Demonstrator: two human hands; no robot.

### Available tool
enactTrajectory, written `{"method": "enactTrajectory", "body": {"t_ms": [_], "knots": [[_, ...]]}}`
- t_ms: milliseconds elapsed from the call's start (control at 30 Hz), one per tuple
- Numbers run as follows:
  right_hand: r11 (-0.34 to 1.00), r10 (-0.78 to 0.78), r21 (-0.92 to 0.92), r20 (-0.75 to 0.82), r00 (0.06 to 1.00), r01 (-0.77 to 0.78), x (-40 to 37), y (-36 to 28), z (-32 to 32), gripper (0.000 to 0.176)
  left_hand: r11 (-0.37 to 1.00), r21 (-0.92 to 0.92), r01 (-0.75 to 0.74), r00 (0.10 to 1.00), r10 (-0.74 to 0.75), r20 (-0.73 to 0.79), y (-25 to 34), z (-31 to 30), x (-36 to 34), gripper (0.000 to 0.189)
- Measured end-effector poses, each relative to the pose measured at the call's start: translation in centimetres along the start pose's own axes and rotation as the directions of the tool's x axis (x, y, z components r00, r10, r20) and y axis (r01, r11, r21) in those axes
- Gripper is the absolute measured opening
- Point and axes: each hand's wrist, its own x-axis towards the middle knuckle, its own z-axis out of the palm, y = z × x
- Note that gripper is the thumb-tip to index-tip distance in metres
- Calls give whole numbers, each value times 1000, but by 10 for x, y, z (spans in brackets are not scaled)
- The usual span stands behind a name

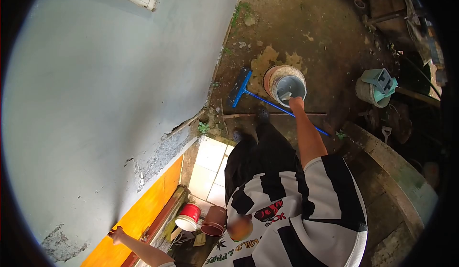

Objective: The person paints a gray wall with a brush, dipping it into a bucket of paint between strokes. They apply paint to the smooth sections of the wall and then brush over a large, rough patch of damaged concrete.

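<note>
My right hand reaches down to the near rim of a round bucket. Its fingers are closed on what looks like a paintbrush, whose pale head is inside the bucket. The bucket's inside looks grey. At the lower left, my left hand rests against the wall where the grey paint meets an orange band. Its thumb and fingers look apart, with a small dark spot at the fingertips that I cannot make out.
A blue push broom lies beside the bucket, its handle crossing a wooden stick. A red-and-white bucket and a brown bucket stand near the wall. Another bucket holds pale green items at right. A low curb curves nearby.
</note>
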Motion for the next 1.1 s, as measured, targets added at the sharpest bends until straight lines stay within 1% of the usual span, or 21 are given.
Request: {"method": "enactTrajectory", "body": {"t_ms": [33, 133, 233, 267, 333, 400, 433, 533, 633, 733, 833, 933, 967, 1067, 1100], "knots": [[1000, 5, 17, -63, 998, -4, -3, -4, -4, 43, 1000, 6, 4, 1000, -4, 8, 0, 0, -1, 85], [995, 30, -95, 184, 983, -12, 12, -6, -11, 43, 1000, 10, 2, 1000, -2, 4, 2, 7, -17, 88], [999, -20, -38, -36, 999, 18, 8, -5, -14, 43, 1000, -8, 11, 1000, -11, 2, 2, 9, -24, 88], [999, 1, -39, 68, 998, 2, 10, -6, -17, 44, 1000, -16, 16, 1000, -16, 7, 1, 9, -23, 88], [998, 44, -44, 272, 961, -33, 16, -5, -25, 46, 1000, -1, 9, 1000, -9, 10, 2, 8, -20, 88], [997, -28, -73, 83, 996, 34, 11, -1, -24, 46, 1000, 11, -5, 1000, 5, 21, 0, 6, -19, 89], [993, -68, -93, -12, 998, 67, 9, 0, -24, 46, 1000, 15, -17, 999, 16, 30, 0, 5, -18, 89], [995, -2, -94, 153, 988, 17, 9, -1, -27, 48, 1000, 6, -19, 999, 19, 32, -1, 8, -26, 90], [996, -34, -83, 23, 999, 36, -7, -5, -32, 49, 1000, -5, -12, 999, 12, 40, 0, 6, -26, 92], [986, -69, -138, 204, 977, 98, -11, -5, -38, 51, 1000, -19, -11, 998, 12, 66, 0, 3, -23, 92], [997, -8, -74, 54, 999, 12, -19, -8, -33, 52, 1000, -21, -19, 998, 21, 60, 0, 5, -32, 93], [982, -30, -180, 156, 987, 58, -36, -13, -49, 47, 999, -51, 2, 998, 2, 67, 0, 6, -27, 94], [989, 5, -150, 130, 991, 15, -30, -10, -45, 48, 998, -67, 14, 998, -10, 69, 0, 3, -23, 94], [982, -3, -186, 151, 989, 31, -25, -2, -44, 48, 999, -32, 7, 995, -3, 101, -1, -3, -9, 94], [983, -7, -182, 136, 991, 32, -26, 1, -45, 49, 1000, -12, 11, 993, -9, 120, 1, -4, -8, 94]]}}
